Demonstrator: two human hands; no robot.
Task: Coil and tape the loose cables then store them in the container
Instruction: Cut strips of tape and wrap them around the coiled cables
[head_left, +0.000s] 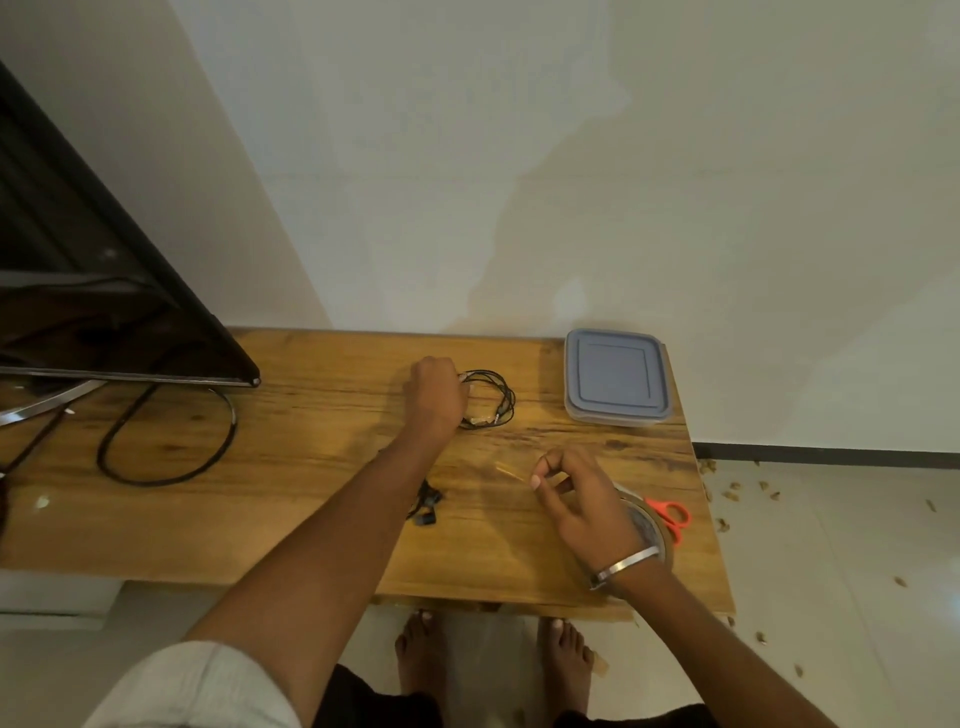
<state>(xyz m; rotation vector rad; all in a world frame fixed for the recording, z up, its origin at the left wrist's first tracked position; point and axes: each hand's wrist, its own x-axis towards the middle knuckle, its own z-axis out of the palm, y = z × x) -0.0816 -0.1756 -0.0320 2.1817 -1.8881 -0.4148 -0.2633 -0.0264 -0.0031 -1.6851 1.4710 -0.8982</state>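
Presently on the wooden worktop (322, 457): left hand (434, 397) closed on a coiled black cable (491, 399) near the lidded container (615, 376); right hand (576, 499) pinching a tape strip (511, 472) above the tape roll (652, 530), scissors (670, 517) beside.

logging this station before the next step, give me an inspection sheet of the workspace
surface: wooden table top, bare grain showing, no spills seen
job's things: coiled thin black cable; grey-lidded clear plastic container, lid on; brown tape roll; orange-handled scissors
clutter: small black cable bundle near the left forearm
hands: left hand closed on the coil's left side; right hand pinching a strip of clear tape
cables: thick black cable loop lying below the black monitor
surroundings: white wall; pale tiled floor with scattered small debris; bare feet below the table edge
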